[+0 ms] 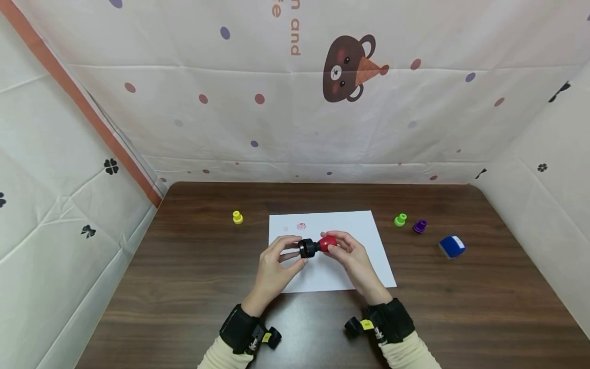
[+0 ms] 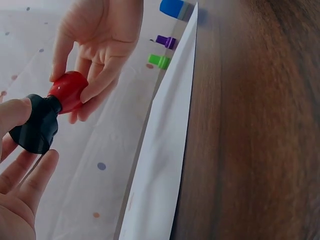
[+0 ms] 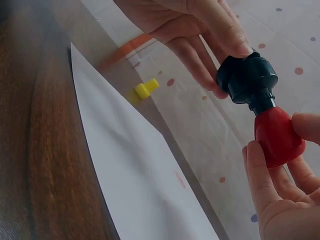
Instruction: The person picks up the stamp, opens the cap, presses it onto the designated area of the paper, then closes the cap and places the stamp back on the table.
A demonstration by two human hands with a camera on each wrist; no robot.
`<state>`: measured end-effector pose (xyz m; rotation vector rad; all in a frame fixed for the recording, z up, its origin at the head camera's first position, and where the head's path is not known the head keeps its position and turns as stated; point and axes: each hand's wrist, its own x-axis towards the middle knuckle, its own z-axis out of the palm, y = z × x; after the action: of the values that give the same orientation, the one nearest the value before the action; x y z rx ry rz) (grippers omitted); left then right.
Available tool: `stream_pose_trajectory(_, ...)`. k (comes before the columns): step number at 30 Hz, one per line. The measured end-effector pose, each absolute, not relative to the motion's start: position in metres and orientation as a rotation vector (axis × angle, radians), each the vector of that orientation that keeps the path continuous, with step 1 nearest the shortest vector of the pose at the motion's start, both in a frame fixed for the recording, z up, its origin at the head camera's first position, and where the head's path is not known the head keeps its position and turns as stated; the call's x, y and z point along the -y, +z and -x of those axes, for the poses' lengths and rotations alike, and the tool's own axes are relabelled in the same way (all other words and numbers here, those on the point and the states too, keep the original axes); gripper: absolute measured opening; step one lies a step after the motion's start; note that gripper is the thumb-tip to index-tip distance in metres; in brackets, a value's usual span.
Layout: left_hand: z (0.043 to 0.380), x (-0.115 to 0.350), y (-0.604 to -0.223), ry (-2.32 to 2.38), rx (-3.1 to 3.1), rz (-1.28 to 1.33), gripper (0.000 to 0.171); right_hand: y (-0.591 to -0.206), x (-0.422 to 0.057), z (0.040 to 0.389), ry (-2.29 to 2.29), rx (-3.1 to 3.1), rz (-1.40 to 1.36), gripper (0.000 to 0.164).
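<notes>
A hand stamp with a red knob handle [image 1: 329, 243] and a black base [image 1: 307, 248] is held nearly level above a white sheet of paper [image 1: 336, 279]. My left hand [image 1: 275, 266] grips the black base between thumb and fingers. From the other side my right hand [image 1: 354, 261] pinches the red knob, as the right wrist view also shows at the red handle [image 3: 277, 137]. Near the paper's far left corner are two red prints, a small faint one [image 1: 286, 228] and a larger one [image 1: 301, 226]. The stamp's face cannot be seen.
Left of the paper stands a small yellow stamp-like piece [image 1: 237, 218]. On the right are a green piece [image 1: 400, 220], a purple piece [image 1: 420, 226] and a blue block with a white label [image 1: 451, 246]. Patterned white cloth [image 1: 286, 123] hangs behind the wooden table [image 1: 193, 287].
</notes>
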<state>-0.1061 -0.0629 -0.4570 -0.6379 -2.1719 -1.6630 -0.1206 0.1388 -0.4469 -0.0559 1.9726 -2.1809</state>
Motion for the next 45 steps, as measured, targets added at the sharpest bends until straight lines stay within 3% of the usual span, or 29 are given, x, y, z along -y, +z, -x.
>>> stream_pose_trajectory(28,0.101,0.063,-0.456,-1.564,2.155,0.687,0.048,-0.447,-0.135,0.109,-2.195,-2.014,0.039,0.041)
stream_pose_trajectory(40,0.085,0.058,-0.426,-1.625,2.094,0.687,0.042,-0.442,-0.129,0.106,-2.233,-2.019,0.064,0.043)
stream_pose_trajectory(45,0.086,0.061,-0.43,-1.632,2.094,0.69,0.044,-0.439,-0.129,0.105,-2.224,-2.027,0.061,0.041)
